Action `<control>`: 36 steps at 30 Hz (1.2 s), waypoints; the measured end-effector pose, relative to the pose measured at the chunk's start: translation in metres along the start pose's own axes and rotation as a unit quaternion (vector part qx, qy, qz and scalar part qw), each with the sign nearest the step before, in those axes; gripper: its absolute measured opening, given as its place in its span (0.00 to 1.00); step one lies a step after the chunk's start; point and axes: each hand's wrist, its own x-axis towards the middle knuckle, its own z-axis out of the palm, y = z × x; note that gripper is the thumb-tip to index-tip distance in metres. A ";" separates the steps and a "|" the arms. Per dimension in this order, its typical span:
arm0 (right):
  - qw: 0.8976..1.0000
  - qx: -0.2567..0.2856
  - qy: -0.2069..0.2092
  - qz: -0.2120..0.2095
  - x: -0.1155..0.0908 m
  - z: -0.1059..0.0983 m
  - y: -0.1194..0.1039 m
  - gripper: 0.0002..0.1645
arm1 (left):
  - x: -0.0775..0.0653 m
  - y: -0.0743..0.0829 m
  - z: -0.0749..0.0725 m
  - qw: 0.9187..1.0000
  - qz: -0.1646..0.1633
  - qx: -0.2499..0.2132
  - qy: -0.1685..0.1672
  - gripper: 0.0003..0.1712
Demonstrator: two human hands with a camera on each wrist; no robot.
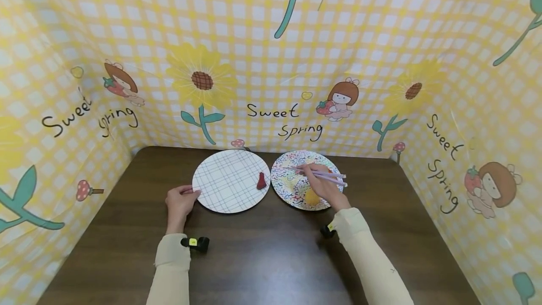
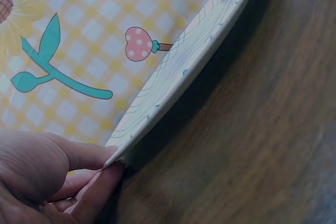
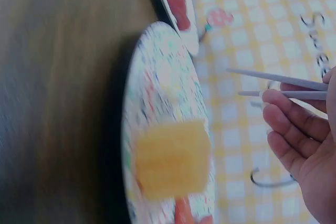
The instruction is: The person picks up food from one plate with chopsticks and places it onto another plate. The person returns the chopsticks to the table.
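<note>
Cream left sleeve [image 1: 170, 267] comes in from the near edge, with the black left camera [image 1: 203, 244] strapped at its wrist, over the brown table [image 1: 262, 258]. Beyond it, the left hand [image 1: 181, 201] pinches the white plate [image 1: 228, 187] at its left rim; in the left wrist view, fingertips press from above and below the edge. Thin dark lines cross this plate, and a dark shadow lies under its rim. Near its right rim sits a red piece [image 1: 261, 181].

Just to the right is the speckled plate [image 1: 280, 178], dotted with many colours. Whether the two rims actually touch cannot be told. On its near side rests a yellow block [image 1: 312, 196], and the right wrist view shows an orange piece [image 3: 183, 211] beside the block, cut off by the picture's lower edge. The right hand [image 1: 323, 187] covers part of this plate in the head view. Its fingers are curled round a pair of pale purple chopsticks [image 1: 334, 177], whose tips stand slightly apart and point left.

Farther right, the right sleeve [image 1: 370, 253] runs back to the near edge, the black right camera [image 1: 327, 230] at its wrist. Behind everything hangs a yellow-checked cloth [image 1: 254, 60] printed with flowers and "Sweet Spring".
</note>
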 end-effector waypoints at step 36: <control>0.981 -0.060 -0.101 0.154 0.024 -0.056 0.058 0.27 | -0.003 0.000 0.002 1.000 0.004 -0.002 -0.016 0.25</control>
